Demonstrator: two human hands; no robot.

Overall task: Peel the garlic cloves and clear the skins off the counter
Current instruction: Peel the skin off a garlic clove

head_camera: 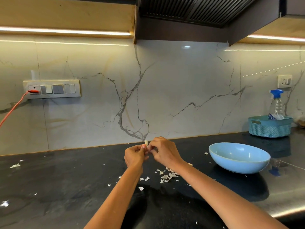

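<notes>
1. Head view: both your hands are raised just above the black bench (66, 187), close together, near its back edge.
2. Your left hand (134, 154) has its fingers curled, pinching one garlic clove (146, 142); the pale tip of the clove pokes up above the fingertips.
3. Your right hand (162, 150) is curled too, its fingertips meeting the left's at the clove; whether it grips the clove or a skin, you cannot tell from this angle.
4. Garlic skins (166, 176): one main heap under your right forearm, plus many loose flakes scattered across the bench, too many and too small to count.
5. One light-blue bowl (239, 157) sits to the right of the hands; no contents show.
6. One teal basket (270, 128) stands in the far right corner, holding one spray bottle (277, 104).
7. One orange cord (16, 104) is plugged into the wall switchboard (52, 89) at left.
</notes>
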